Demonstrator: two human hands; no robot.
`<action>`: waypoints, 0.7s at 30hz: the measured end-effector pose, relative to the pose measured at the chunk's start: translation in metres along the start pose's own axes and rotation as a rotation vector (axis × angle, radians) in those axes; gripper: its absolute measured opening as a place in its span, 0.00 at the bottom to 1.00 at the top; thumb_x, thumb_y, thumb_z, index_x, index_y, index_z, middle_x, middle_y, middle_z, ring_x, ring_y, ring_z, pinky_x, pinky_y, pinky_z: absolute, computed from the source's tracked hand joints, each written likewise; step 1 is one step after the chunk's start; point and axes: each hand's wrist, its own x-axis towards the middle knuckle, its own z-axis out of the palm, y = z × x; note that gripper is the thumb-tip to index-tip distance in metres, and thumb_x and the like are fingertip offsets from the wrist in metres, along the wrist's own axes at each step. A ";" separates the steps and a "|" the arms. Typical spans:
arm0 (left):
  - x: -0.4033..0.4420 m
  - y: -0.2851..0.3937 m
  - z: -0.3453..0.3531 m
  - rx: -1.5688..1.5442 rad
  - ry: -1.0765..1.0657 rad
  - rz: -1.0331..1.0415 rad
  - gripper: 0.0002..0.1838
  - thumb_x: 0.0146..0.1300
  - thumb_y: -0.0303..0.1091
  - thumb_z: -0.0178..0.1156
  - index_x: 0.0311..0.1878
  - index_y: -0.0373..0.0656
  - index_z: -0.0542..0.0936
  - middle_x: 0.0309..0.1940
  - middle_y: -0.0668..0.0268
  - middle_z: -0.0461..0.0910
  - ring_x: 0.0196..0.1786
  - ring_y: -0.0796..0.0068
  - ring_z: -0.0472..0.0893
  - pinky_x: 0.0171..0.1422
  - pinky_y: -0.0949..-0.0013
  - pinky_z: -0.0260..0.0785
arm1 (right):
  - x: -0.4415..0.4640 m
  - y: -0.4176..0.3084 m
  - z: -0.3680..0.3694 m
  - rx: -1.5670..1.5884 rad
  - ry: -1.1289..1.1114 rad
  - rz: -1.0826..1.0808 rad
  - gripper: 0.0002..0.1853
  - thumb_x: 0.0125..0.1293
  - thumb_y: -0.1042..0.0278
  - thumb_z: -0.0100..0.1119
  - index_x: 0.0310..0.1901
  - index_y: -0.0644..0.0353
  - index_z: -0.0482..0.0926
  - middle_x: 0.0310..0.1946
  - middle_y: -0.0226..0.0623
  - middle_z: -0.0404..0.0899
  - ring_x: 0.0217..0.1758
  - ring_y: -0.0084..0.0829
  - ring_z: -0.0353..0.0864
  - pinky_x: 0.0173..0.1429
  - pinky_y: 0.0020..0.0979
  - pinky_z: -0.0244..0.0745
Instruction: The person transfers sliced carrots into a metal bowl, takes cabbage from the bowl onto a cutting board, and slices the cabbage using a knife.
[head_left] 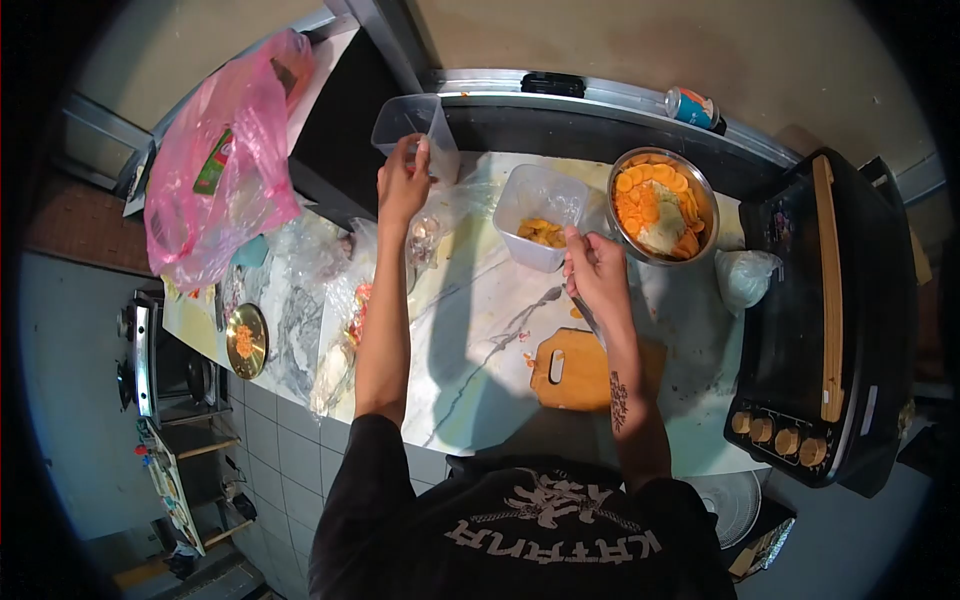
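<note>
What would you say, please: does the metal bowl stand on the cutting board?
No, the metal bowl stands apart from the cutting board, farther back beside a plastic tub.

A single head-worn camera looks forward and steeply down from above the near edge of the table [475, 345]. Its wide, bowed view, dark around the rim, is near enough that the shirt [555, 545] fills the bottom middle, with the left hand [404, 185] and right hand [597, 268] beyond. It reaches past the far edge to the wall [620, 40] and past the near left corner to the floor [275, 435].
</note>
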 end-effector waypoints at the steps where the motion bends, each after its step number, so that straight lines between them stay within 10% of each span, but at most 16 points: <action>1: -0.004 0.004 0.001 -0.001 -0.006 -0.006 0.22 0.74 0.49 0.54 0.60 0.41 0.76 0.33 0.55 0.85 0.30 0.66 0.88 0.37 0.66 0.79 | 0.007 0.003 0.001 -0.008 -0.015 0.007 0.18 0.76 0.59 0.56 0.30 0.64 0.75 0.19 0.29 0.73 0.16 0.17 0.71 0.21 0.21 0.66; 21: -0.107 0.024 0.026 0.054 0.202 0.077 0.10 0.69 0.32 0.62 0.44 0.35 0.87 0.36 0.52 0.86 0.29 0.60 0.85 0.32 0.67 0.79 | -0.044 0.023 0.000 -0.103 -0.007 -0.228 0.07 0.72 0.75 0.50 0.35 0.68 0.72 0.24 0.44 0.81 0.30 0.33 0.88 0.32 0.32 0.77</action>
